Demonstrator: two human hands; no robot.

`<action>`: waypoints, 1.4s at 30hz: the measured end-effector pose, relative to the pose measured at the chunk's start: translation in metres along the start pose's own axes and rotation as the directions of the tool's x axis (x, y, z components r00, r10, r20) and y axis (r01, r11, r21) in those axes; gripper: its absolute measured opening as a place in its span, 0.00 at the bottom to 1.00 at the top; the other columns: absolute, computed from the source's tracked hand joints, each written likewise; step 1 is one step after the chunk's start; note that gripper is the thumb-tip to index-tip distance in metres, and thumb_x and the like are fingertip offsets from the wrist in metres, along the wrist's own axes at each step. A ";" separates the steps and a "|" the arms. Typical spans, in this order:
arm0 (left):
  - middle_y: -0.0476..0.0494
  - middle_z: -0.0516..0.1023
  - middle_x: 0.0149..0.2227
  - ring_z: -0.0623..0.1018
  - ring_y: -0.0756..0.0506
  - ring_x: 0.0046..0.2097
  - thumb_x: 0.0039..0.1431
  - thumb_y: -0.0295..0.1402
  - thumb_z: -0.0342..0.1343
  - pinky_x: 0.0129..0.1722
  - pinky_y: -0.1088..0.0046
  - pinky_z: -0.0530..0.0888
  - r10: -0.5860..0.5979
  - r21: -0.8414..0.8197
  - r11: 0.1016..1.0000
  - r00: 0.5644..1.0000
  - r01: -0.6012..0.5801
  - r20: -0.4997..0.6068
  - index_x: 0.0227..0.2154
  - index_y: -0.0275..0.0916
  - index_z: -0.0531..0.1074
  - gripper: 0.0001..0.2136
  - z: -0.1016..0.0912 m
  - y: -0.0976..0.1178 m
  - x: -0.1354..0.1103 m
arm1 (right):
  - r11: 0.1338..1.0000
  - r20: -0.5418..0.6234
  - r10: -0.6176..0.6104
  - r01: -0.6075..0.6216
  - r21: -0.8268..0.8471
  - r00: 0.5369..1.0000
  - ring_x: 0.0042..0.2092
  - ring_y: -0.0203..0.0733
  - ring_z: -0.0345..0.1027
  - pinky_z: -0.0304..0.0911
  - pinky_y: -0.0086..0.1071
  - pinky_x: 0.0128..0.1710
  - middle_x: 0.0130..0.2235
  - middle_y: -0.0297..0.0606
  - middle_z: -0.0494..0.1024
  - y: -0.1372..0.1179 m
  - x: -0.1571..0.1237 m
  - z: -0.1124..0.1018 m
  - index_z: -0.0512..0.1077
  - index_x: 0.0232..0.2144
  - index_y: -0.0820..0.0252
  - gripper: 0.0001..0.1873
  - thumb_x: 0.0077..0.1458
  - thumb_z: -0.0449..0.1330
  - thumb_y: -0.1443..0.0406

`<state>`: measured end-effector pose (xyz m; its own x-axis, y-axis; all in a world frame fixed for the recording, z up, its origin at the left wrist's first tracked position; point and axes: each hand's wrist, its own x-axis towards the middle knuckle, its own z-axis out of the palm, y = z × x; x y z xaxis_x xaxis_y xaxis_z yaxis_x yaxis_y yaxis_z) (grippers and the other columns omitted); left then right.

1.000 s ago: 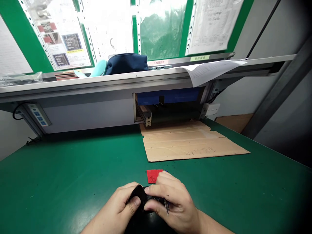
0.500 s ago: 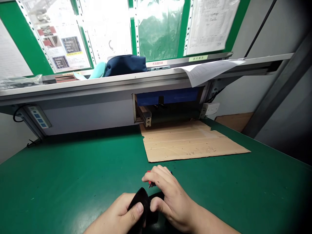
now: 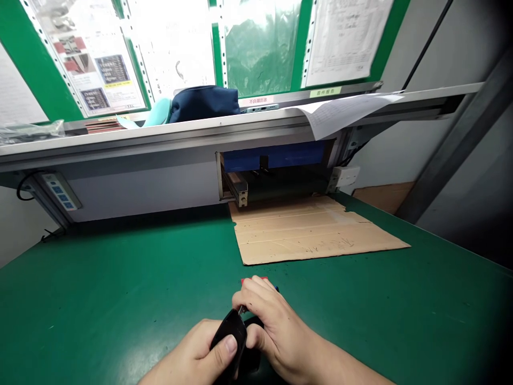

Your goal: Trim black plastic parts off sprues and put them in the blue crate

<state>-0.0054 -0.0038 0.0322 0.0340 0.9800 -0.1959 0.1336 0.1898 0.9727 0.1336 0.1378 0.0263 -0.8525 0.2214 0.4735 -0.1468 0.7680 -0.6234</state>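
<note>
My left hand (image 3: 202, 350) is closed around a glossy black, curved piece (image 3: 231, 329), thumb pressed on its near face. My right hand (image 3: 276, 323) is bent over a small tool with red and blue parts (image 3: 243, 280), mostly hidden under the fingers. Its thin metal tip meets the upper edge of the black piece. The right thumb lies close beside that piece. More black material (image 3: 253, 359) shows between the hands, and I cannot tell whether it belongs to the same part.
Beneath the hands spreads a green tabletop (image 3: 100, 278). A flat cardboard sheet (image 3: 304, 235) lies farther back, before an opening with a metal rail (image 3: 240, 195). Above, a shelf (image 3: 192, 128) carries a dark blue pouch (image 3: 204, 104) and a drooping paper sheet (image 3: 340, 115).
My right fingers have curled in and down, bringing the tool's metal tip from just above the black piece to its upper edge. The left hand keeps its grip.
</note>
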 end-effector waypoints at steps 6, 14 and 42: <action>0.47 0.64 0.30 0.65 0.48 0.30 0.59 0.58 0.44 0.30 0.75 0.63 -0.031 0.026 0.999 0.999 0.031 -0.015 0.35 0.36 0.66 0.26 -0.001 0.000 0.002 | 0.998 0.000 -0.022 0.022 -0.054 1.000 0.34 0.42 0.56 0.52 0.36 0.37 0.32 0.37 0.66 0.000 0.001 0.002 0.66 0.31 0.59 0.41 0.60 0.28 0.37; 0.43 0.69 0.35 0.69 0.44 0.37 0.60 0.56 0.43 0.37 0.72 0.67 -0.088 0.141 0.985 0.991 0.102 -0.103 0.40 0.36 0.69 0.26 -0.003 -0.003 -0.001 | 0.982 0.114 -0.089 0.068 0.177 0.989 0.27 0.37 0.56 0.51 0.29 0.29 0.24 0.33 0.64 0.013 0.003 0.001 0.61 0.23 0.60 0.36 0.64 0.37 0.38; 0.47 0.75 0.37 0.72 0.50 0.28 0.60 0.49 0.52 0.29 0.77 0.68 -0.024 -0.280 0.954 0.906 -0.106 -0.423 0.46 0.41 0.68 0.19 0.000 -0.013 0.010 | 0.812 0.033 -0.006 0.024 -0.583 0.999 0.37 0.47 0.55 0.49 0.38 0.38 0.35 0.39 0.64 0.033 0.004 0.001 0.67 0.36 0.60 0.36 0.62 0.33 0.39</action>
<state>-0.0066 0.0038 0.0174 -0.3917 0.9081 -0.1478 -0.1538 0.0937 0.9836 0.1245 0.1633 0.0075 -0.8677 0.1970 0.4563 0.1529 0.9794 -0.1321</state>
